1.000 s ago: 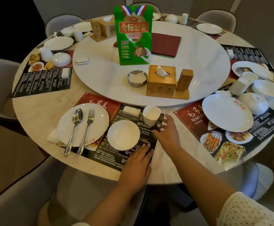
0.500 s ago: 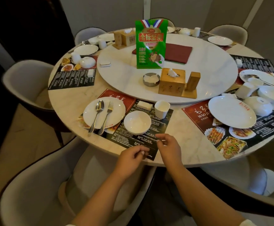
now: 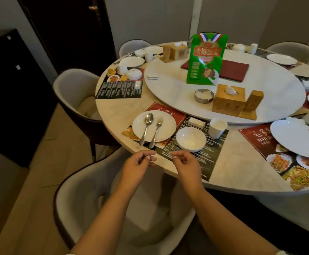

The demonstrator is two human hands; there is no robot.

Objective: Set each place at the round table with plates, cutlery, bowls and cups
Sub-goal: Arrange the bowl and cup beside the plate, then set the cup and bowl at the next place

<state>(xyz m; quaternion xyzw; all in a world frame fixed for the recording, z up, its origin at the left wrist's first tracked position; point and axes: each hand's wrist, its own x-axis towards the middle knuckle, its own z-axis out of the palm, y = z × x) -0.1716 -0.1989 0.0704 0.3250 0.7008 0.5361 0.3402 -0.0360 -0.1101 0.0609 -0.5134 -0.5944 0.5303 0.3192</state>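
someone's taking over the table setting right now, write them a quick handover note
Left hand and right hand: both empty, fingers loosely curled, at the near table edge.
Nearest place looks done: plate with spoon and fork lying on it, bowl to its right, cup upright behind the bowl, all on the placemat.
Place to the right: a large plate sits on its mat; other white pieces crowd the frame edge, so check that one.
The far-left place shows a plate, a cup and a domed white dish; no cutlery is clear there.
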